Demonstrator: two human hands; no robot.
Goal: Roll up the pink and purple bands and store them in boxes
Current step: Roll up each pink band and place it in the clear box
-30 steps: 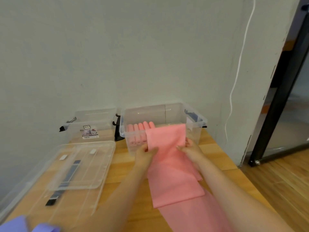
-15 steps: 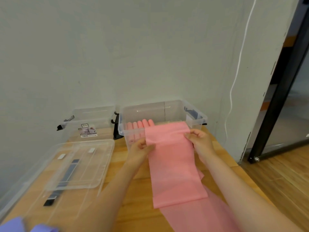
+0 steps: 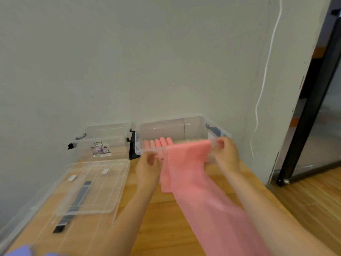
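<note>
A long pink band (image 3: 186, 169) hangs from both my hands above the wooden table (image 3: 166, 218). My left hand (image 3: 148, 163) pinches its upper left corner. My right hand (image 3: 224, 154) pinches the upper right corner, just in front of a clear box (image 3: 184, 126). Several rolled pink bands (image 3: 156, 144) lie inside that box at its left side. The band's lower part trails down toward the bottom right. A bit of purple band (image 3: 20, 251) shows at the bottom left edge.
A second clear box (image 3: 105, 135) with a label stands to the left against the wall. Two clear lids (image 3: 92, 187) lie stacked on the table's left part. A white cable (image 3: 262, 89) runs down the wall. A black door frame (image 3: 310, 108) stands at right.
Both hands rose and moved apart with the band's top edge, lifting the band off the table up to the box's front rim.
</note>
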